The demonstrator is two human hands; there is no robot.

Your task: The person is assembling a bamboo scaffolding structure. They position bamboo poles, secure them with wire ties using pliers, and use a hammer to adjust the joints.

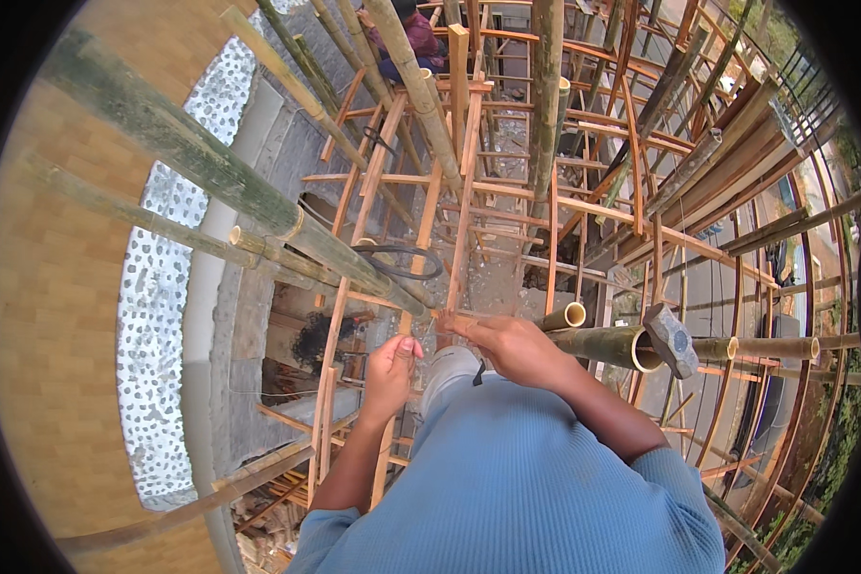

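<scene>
Green bamboo pole (225, 175) slants just ahead of the curled left hand (388, 376) and extended right hand (513, 350), grips unclear.

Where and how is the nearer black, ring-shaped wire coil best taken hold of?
Probably at the right bend of the nearer black, ring-shaped wire coil, with the right hand coming from the right: that rounded end juts past the brown wooden strip, so fingers should fit around it.
</scene>
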